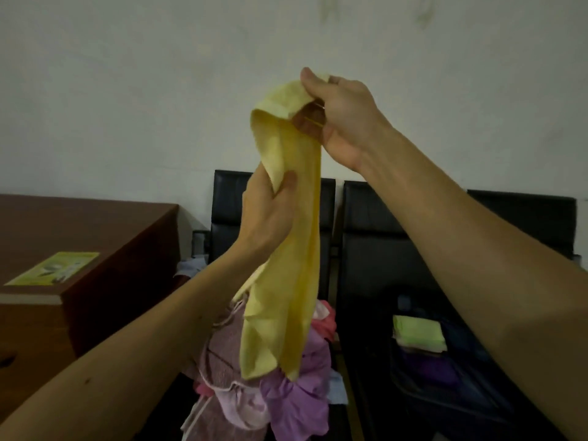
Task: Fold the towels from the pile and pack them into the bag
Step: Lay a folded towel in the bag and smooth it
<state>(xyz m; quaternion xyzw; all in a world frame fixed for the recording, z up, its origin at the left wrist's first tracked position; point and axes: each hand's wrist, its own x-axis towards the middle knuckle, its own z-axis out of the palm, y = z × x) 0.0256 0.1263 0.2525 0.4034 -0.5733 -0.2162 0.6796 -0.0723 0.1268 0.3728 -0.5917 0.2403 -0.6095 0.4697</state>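
At the frame's centre, the right hand [342, 117] pinches the top edge of a soft yellow terry towel [286, 249]; the left hand [269, 214] grips a fold lower down; it hangs limp above a crumpled pink-and-purple towel pile [286, 399]; folded green and purple towels lie in the dark bag [445, 386], lower right.

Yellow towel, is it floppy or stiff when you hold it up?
Probably floppy: the yellow towel hangs limp and creased from the right hand. Likely light, since a fingertip pinch holds it up. Probably not slippery: the left hand grips a bunched fold.
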